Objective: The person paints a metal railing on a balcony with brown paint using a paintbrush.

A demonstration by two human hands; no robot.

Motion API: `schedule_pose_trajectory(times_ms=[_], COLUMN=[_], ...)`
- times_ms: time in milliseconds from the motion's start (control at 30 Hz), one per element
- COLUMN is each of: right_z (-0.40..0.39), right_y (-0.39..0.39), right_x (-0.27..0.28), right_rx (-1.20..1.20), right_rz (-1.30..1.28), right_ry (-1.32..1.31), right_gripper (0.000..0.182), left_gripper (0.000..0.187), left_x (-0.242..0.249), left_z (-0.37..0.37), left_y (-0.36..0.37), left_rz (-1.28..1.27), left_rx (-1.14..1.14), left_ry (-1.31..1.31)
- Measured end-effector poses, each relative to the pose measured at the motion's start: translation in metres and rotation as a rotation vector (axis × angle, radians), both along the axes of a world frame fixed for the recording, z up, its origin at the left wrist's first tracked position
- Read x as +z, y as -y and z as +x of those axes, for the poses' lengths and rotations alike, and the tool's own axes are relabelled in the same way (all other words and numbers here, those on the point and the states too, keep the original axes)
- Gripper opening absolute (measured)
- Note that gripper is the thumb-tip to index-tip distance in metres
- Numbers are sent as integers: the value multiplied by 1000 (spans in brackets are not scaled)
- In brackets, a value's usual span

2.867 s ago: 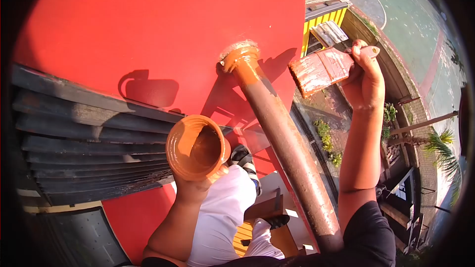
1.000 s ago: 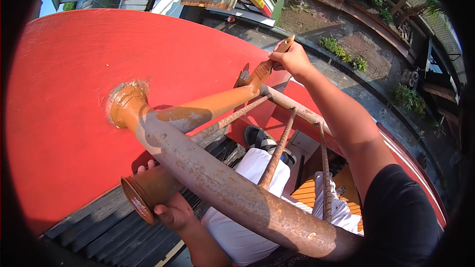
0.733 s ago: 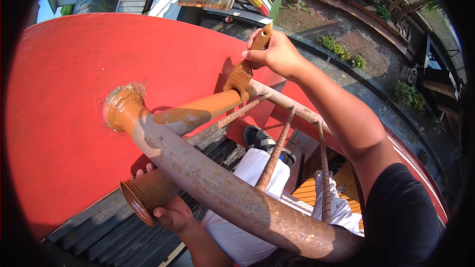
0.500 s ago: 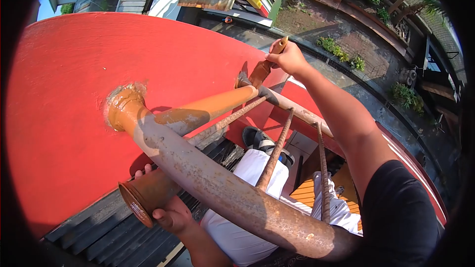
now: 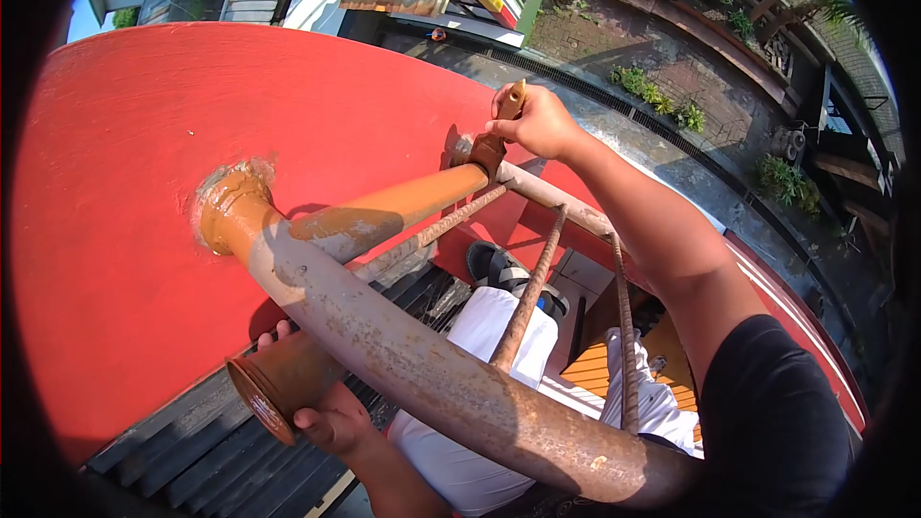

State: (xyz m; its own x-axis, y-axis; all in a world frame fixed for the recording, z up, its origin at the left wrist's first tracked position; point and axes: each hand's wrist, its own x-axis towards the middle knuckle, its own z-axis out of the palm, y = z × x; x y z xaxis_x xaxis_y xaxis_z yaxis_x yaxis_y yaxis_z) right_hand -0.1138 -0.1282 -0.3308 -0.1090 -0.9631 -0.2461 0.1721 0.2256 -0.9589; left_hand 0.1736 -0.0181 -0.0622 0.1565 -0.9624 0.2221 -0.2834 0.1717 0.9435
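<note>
My right hand (image 5: 539, 123) is closed around the handle of a paintbrush (image 5: 491, 146). Its bristles touch the far end of an orange-painted crossbar (image 5: 403, 203), where it meets a metal rail. Below the thick curved pipe (image 5: 384, 336), my left hand (image 5: 336, 419) grips a brown-orange paint can (image 5: 288, 374), tipped on its side with its mouth to the lower left. The pipe is grey and rusty, with orange paint at its end by the red wall. What lies inside the can is mostly hidden.
A red wall (image 5: 144, 182) fills the left. Thin rusty bars (image 5: 530, 293) cross between the rails. Beneath are my white-clothed legs, a sandal (image 5: 491, 267) and dark corrugated roofing (image 5: 182, 451). Far below at right lies a paved yard (image 5: 624, 38) with plants.
My right hand and the brush have moved left and slightly down, bringing the bristles onto the crossbar's end. My left hand keeps the can in nearly the same place.
</note>
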Motion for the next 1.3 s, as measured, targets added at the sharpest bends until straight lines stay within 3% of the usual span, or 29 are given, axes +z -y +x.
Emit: schedule_pose_trajectory(times_ms=[33,67,233,367,467,633,700,767,833,900,967,1000,1300], right_z=[-9,-20,-30,-17,-25,-12,-13,-22,-31,-28,-15,-13,-16], right_y=[0,-1,-3,-16,-19,-12,-6,-1,5,7,7,6,-5], right_x=[16,29,-16,-66,-72,-54,-35,-14,-23,-25,-22,-1,178], right_rx=[-23,-101,-166,-197,-302,-134,-39,-110,-160,-117,-88,-15,-41], right_rz=[28,20,189,356,313,138,130,123,131,169,179,129,-136], right_ry=[229,284,609,412,263,26,224,362,315,74,100,21,332], right_gripper=[17,17,17,16,16,15,16,19,21,22,22,20,19], left_gripper=[110,109,109,108,108,109,109,110,110,110,110,110,109], left_x=[0,0,1,-1,-2,-2,-2,-2,-2,0,-1,-1,-1], left_z=[0,1,-1,3,3,1,4,9,10,9,8,7,10], left_y=[0,0,2,2,1,0,0,-2,-2,-2,-1,-2,0], left_rz=[2,2,2,1,-2,1,4,9,8,2,-4,-7,-23], left_rx=[0,-3,-18,-21,-25,-33,-28,-12,-6,-12,-13,-10,-25], left_ry=[-3,-8,-10,-23,-22,-19,-8,-8,-14,-19,-11,-4,-10])
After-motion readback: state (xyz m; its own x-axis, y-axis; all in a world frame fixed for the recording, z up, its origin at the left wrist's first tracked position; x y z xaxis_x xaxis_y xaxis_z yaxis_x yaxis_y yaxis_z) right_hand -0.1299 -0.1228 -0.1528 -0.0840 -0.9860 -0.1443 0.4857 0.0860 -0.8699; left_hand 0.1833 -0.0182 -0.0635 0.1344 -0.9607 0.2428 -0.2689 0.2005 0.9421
